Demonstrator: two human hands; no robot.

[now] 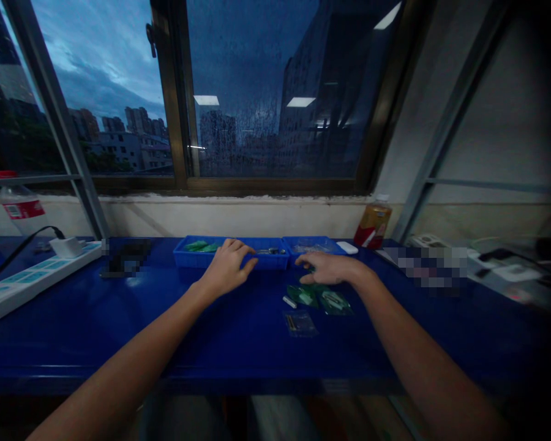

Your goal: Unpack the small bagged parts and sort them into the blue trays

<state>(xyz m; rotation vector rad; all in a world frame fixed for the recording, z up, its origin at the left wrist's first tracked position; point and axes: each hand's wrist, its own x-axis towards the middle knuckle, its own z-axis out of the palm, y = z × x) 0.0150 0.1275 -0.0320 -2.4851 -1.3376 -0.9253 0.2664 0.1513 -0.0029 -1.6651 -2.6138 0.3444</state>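
My left hand (229, 265) is over the front of a long blue bin (232, 260), fingers apart and nothing seen in them. That bin holds green packets (201, 246) on its left and small metal parts (270, 251) on its right. My right hand (325, 268) hovers in front of a second blue bin (291, 246) with clear bags inside, its fingers curved and spread. Just below it lie two green bags (335, 302) with pale contents. A small white piece (289, 302) sits beside them, and a clear bag with thin parts (299, 323) is nearer the table's front.
On the blue table (119, 331), a white power strip (32, 278) and a dark blurred object (127, 258) lie left. A drink bottle (373, 223) stands behind on the right, near a white item (347, 247). Metal posts (425, 177) rise at both sides.
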